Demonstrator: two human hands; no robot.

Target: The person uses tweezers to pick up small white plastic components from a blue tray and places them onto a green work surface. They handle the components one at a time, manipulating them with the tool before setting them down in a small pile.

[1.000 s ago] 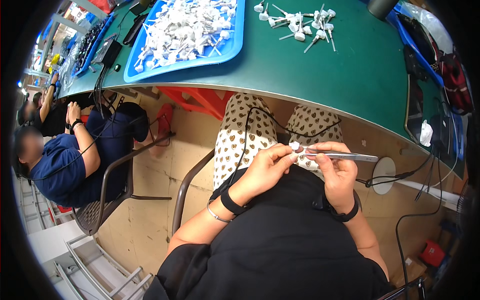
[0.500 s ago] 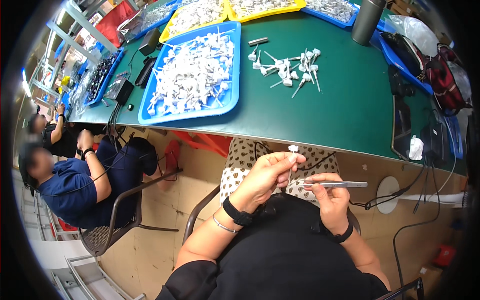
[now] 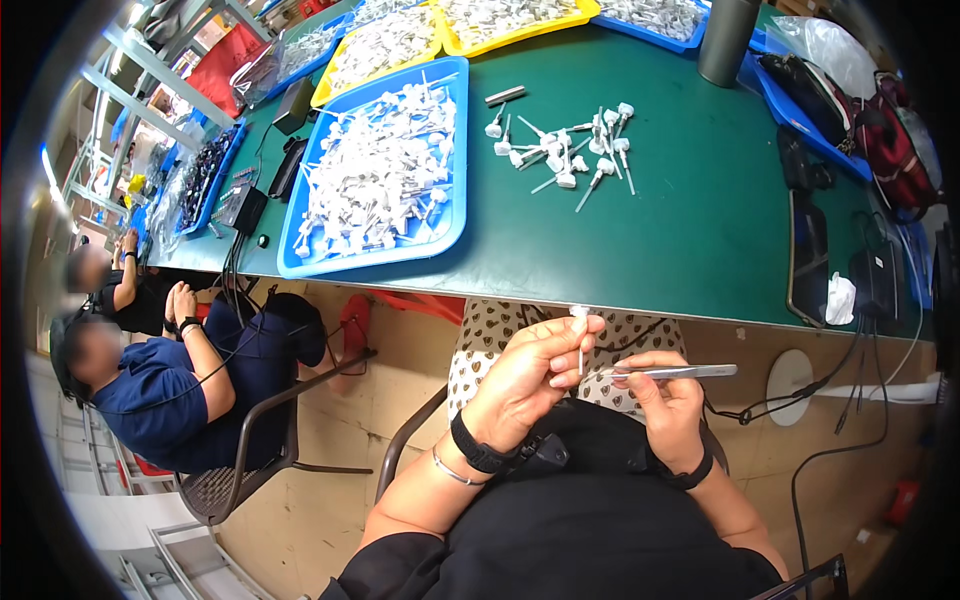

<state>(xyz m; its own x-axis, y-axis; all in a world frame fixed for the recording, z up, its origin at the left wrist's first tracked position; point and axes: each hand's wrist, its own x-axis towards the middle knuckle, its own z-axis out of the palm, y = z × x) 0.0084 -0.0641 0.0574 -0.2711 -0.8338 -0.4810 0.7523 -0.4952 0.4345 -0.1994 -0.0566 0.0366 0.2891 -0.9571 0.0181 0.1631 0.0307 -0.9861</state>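
Just off the near table edge, my left hand (image 3: 540,372) pinches a small white plastic part with a thin stem (image 3: 580,340) between thumb and fingers. Its white head sticks up above the fingertips, and the stem hangs downward. My right hand (image 3: 668,412) grips metal tweezers (image 3: 690,371), whose tips point left toward my left hand, a small gap away from the stem. A loose pile of similar white stemmed parts (image 3: 566,180) lies on the green table (image 3: 650,240) ahead of my hands.
A blue tray (image 3: 462,150) heaped with white stemmed parts stands to the left, with yellow trays (image 3: 440,45) behind it. A metal rod (image 3: 505,95), a grey bottle (image 3: 727,40), a phone (image 3: 808,258) and crumpled tissue (image 3: 840,300) are on the table. Two people sit at left.
The part in my left hand has been turned, so its stem now shows below the head. My right hand keeps the tweezers at nearly the same place. The view has shifted slightly.
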